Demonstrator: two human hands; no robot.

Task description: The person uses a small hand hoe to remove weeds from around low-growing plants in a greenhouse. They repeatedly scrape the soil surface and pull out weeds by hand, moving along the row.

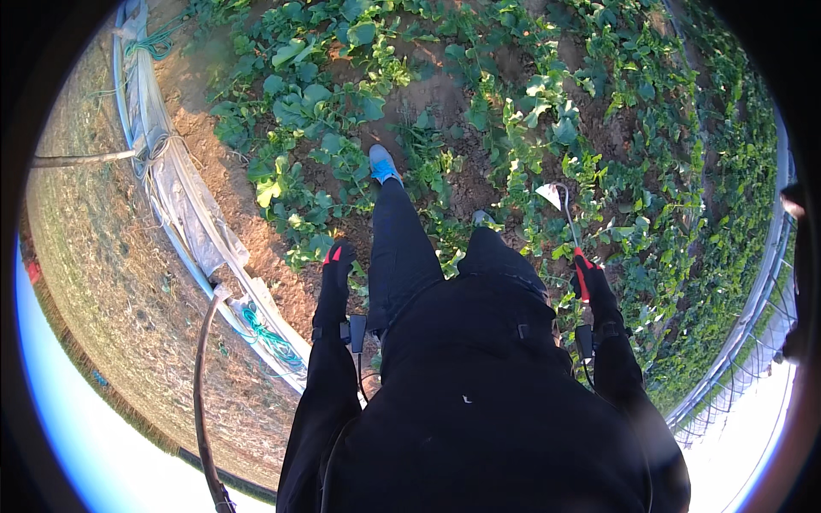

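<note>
My right hand (590, 279), in a black glove, is closed around the red handle of a hand hoe (568, 218). The hoe's thin bent metal neck ends in a pale, roughly triangular blade, held over leafy green plants (513, 147). At my left side hangs my left hand (338, 256), in a black glove with red on the fingers. I see nothing in it, though its palm side is hidden and its finger positions are unclear. Between the hands are my dark-trousered legs, one stretched forward with a grey and blue shoe (383, 163) on the soil among the plants.
Along the left runs a rail with gathered plastic sheeting (192, 205) and green cord (272, 340). A curved wooden pole (204, 385) and a straight stick (83, 159) stand beyond it, over dry grass. A framed structure (737, 359) curves along the right. Dark shapes show at the far right rim.
</note>
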